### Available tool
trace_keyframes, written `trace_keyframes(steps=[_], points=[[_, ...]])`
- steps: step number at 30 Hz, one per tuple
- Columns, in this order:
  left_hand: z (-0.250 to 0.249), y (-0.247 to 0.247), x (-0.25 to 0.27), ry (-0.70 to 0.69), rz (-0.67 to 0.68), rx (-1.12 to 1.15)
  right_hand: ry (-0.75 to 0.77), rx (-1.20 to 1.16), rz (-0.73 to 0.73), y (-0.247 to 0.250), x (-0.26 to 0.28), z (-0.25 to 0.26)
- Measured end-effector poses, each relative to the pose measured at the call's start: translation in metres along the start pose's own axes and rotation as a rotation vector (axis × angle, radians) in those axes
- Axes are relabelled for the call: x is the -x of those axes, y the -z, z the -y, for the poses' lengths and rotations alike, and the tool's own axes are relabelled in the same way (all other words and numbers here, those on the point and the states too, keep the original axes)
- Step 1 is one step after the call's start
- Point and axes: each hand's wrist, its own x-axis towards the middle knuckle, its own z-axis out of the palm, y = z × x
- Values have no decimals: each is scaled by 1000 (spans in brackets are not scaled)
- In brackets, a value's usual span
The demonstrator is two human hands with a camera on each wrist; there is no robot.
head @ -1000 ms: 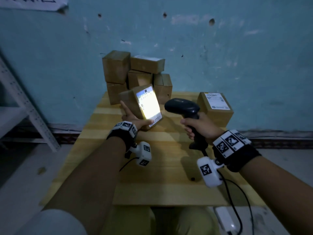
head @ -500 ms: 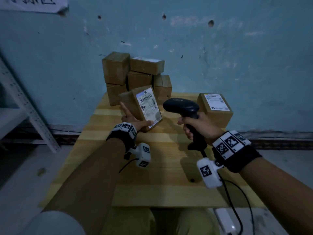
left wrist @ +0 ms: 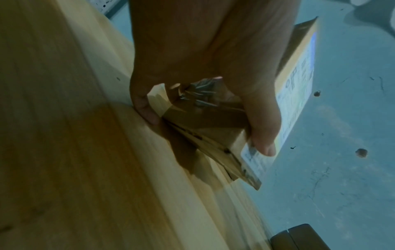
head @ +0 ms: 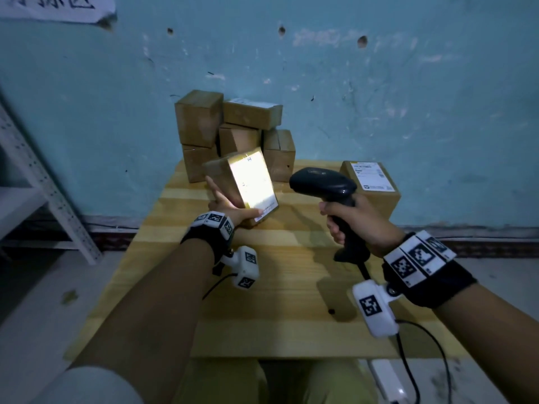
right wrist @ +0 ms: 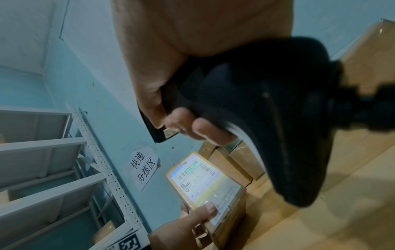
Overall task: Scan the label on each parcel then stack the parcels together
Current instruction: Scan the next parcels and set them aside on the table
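My left hand (head: 230,207) grips a small cardboard parcel (head: 221,174) tilted up above the wooden table (head: 280,287), thumb on the lower edge of its white label (head: 253,182). The label glows brightly under the scanner's light and faces right. In the left wrist view the thumb (left wrist: 264,135) presses the label edge of the parcel (left wrist: 205,121). My right hand (head: 358,220) grips the handle of a black barcode scanner (head: 323,185), whose head points left at the label. The right wrist view shows the scanner (right wrist: 267,110) above the lit label (right wrist: 203,181).
A stack of several brown parcels (head: 233,132) stands against the blue wall at the table's back. One labelled parcel (head: 370,185) sits alone at the back right, behind the scanner. A white metal shelf (head: 32,185) stands at the left. The scanner's cable (head: 408,345) hangs off the table's front right.
The scanner light lit the label a second ago, was off half a second ago, and is on again. Both hands have stayed nearly in place.
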Motion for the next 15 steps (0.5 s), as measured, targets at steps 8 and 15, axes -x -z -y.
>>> trace_keyframes(steps=[8, 15], points=[[0, -2, 3, -13, -3, -13, -2, 3, -38, -1, 1, 0], [-1, -1, 3, 14, -10, -13, 13, -11, -30, -1, -1, -4]])
